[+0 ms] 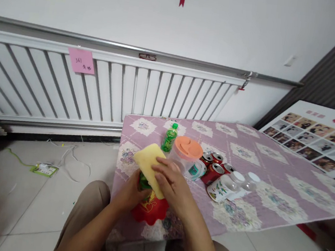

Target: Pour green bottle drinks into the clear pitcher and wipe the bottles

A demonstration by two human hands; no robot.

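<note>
We see a thin yellow rectangular pad [145,160] lying tilted beneath the slightly spread, nearly straight fingers of the right hand [174,182], which rest across its right side; its far left corner extends beyond the fingertips. We cannot tell whether the right thumb grips it from below. Under the pad, the left hand [131,193] curls its thumb and fingers around a green rounded object [144,182], partly hidden. Just below these, we find a red scalloped-edged piece with yellow decoration [150,213] on the purple floral tablecloth [272,172]. Farther out stand a green plastic bottle with a green cap [169,139], a clear plastic pitcher with an orange lid [187,149] and red metal drink cans [213,172].
</note>
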